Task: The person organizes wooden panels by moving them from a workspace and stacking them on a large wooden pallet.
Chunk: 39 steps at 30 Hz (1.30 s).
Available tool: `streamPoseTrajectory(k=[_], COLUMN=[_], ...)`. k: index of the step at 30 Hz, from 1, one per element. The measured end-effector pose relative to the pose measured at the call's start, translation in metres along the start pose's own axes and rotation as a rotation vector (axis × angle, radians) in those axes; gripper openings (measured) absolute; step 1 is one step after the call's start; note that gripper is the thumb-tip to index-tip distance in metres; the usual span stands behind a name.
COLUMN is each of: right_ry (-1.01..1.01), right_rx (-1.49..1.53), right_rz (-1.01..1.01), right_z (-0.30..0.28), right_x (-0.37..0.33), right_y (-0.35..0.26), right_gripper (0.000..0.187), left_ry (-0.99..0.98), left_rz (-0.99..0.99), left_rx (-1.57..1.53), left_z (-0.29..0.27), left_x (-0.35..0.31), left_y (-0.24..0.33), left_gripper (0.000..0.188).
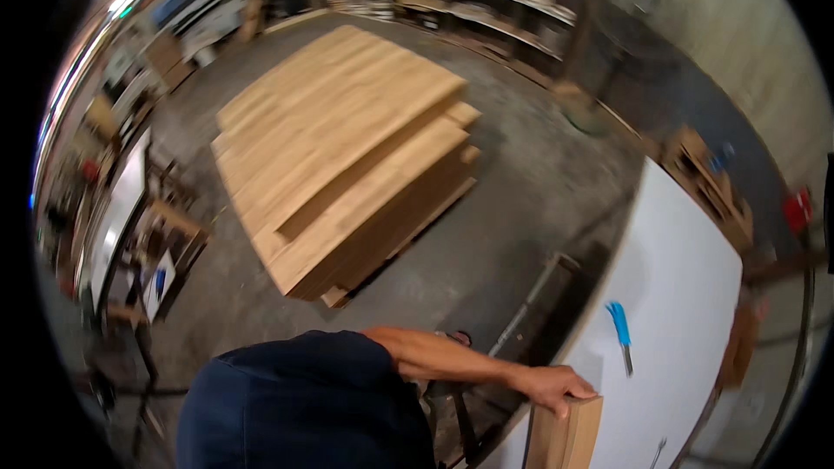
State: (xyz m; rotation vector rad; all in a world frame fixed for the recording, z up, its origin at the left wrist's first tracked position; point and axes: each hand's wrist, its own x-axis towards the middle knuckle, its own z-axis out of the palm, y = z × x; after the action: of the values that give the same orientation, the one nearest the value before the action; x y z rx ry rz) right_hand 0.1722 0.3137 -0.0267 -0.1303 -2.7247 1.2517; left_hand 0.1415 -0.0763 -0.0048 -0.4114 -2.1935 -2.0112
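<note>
My left arm reaches out from a dark blue sleeve toward a white-topped table (678, 269) at the right. At the table's near-left edge, my left hand (553, 386) is closed over the end of a pale wooden piece (582, 432). A lengthwise line divides that piece, so I cannot tell whether it is one part or two side by side. Its lower end runs out of the picture. Beyond it on the white top lies a tool with a blue handle (618, 323) and a narrow metal end. My right hand is not in view.
A large stack of wooden panels (347, 113) stands low on the concrete floor (539, 165). Shelves (486, 17) line the back. A pedestal fan (643, 4) stands at the back right, cardboard boxes (708, 182) beside the table. A cluttered workbench (122, 217) is at the left.
</note>
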Motion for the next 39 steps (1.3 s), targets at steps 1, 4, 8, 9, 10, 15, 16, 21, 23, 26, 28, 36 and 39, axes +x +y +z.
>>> streamPoseTrajectory(k=[1,4,8,9,10,15,16,21,23,26,28,36,39], right_ry=[-0.015,-0.228,-0.523,-0.553,-0.640,-1.031,-1.140,-1.402,-1.385,-1.508,-1.585,-1.838,-1.907], right_rx=[-0.033,0.288,0.436,0.447,0.425,0.441,0.380,0.343,0.383,0.197,0.251,0.205,0.212], right_rz=[-0.008,-0.105,-0.172,-0.203,-0.205,-0.397,-0.317,-0.205,-0.352,-0.312,-0.333,-0.408,-0.398], right_z=[-0.002,0.013,0.055,0.066,0.074,0.126,0.143,0.195,0.198,0.236,0.260,0.308,0.326], right_x=[0.004,0.010,0.002,-0.006,-0.021,-0.093,-0.102,-0.202,-0.270,-0.338,-0.397,-0.574,-0.628], right_y=[0.004,-0.046,-0.082,-0.099,-0.124,-0.177,-0.171,-0.204,-0.243,-0.255,-0.276,-0.352,-0.371], right_gripper=[0.038,0.028,0.012,0.012,0.011,0.010,0.011,0.032,0.035,0.037,0.031,0.030,0.030], left_ry=[0.097,0.359,0.633,0.704,0.750,0.996,1.104,1.336,1.494,1.655,1.751,1.996,2.057], left_rz=[-0.009,-0.170,-0.403,-0.441,-0.486,-0.588,-0.637,-0.685,-0.698,-0.608,-0.507,-0.405,-0.400], left_rx=[-0.016,0.018,0.054,0.067,-0.006,-0.077,-0.109,-0.217,-0.266,-0.411,-0.523,-0.469,-0.485], left_z=[-0.002,-0.009,0.004,0.009,0.008,0.025,0.032,0.032,0.034,0.033,0.034,0.025,0.017], left_x=[-0.026,-0.108,-0.219,-0.245,-0.268,-0.395,-0.422,-0.540,-0.591,-0.671,-0.719,-0.863,-0.899], left_y=[0.009,0.032,0.046,0.042,0.052,0.074,0.083,0.120,0.130,0.141,0.152,0.220,0.232], left_gripper=[0.073,0.072,0.067,0.066,0.065,0.063,0.061,0.060,0.057,0.048,0.043,0.037,0.037])
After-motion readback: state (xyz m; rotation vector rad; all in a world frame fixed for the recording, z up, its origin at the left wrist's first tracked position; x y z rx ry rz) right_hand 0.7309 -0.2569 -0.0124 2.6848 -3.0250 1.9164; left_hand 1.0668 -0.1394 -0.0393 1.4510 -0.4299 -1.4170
